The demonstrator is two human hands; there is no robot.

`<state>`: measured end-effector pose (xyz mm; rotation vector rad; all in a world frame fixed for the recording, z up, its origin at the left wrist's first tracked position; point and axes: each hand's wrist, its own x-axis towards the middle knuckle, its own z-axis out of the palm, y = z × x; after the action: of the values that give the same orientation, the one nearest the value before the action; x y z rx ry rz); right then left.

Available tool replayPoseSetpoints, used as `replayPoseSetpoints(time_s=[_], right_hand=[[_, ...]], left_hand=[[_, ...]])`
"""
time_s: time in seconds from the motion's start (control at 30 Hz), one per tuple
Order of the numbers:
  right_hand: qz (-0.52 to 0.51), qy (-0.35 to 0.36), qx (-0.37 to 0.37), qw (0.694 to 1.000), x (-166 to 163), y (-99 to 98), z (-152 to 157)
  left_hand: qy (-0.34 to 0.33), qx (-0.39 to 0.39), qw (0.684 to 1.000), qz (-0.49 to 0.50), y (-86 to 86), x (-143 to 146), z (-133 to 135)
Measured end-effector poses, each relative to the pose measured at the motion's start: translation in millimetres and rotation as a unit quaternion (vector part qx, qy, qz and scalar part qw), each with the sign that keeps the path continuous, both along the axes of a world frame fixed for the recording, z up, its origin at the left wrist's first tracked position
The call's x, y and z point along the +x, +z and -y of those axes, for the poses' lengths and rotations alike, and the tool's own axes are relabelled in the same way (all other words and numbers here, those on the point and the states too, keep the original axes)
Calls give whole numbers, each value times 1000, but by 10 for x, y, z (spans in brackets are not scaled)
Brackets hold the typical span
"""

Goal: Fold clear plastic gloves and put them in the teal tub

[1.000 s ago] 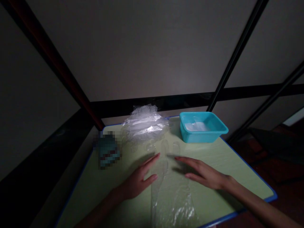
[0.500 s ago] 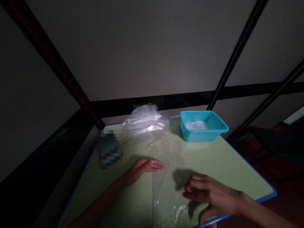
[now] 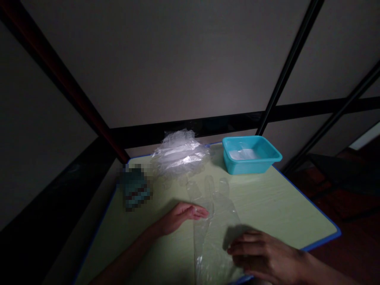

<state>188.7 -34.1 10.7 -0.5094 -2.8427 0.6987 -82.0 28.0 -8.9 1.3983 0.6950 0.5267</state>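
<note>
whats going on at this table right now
A person has a clear plastic glove spread flat on the green table. The left hand touches its left edge and the right hand lies over its cuff end. A heap of clear plastic and a teal tub sit at the far edge.

Both hands, left hand (image 3: 181, 215) and right hand (image 3: 264, 257), press a clear plastic glove (image 3: 213, 221) flat

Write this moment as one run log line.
left hand: touches glove edge | right hand: rests on glove | glove: flat on table
</note>
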Motion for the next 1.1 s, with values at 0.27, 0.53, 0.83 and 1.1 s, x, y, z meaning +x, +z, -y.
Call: replayPoseSetpoints(time_s=[0.27,0.53,0.83,1.1], right_hand=[[-115,-129,-122,977,-14,129,-273],[-217,-260,-220,915,-99,187,-697],[-246,-355,-396,810,-164,113,-1089],[-250,-401,-405,783,-40,-176,-982]], left_hand=[[-5,-26,999,33,-153,-57,-38],[-67,13,998,17,-2,-105,-3],[195,-211,958,-11,-51,121,-102],[248,-288,925,-8,-60,133,-231]])
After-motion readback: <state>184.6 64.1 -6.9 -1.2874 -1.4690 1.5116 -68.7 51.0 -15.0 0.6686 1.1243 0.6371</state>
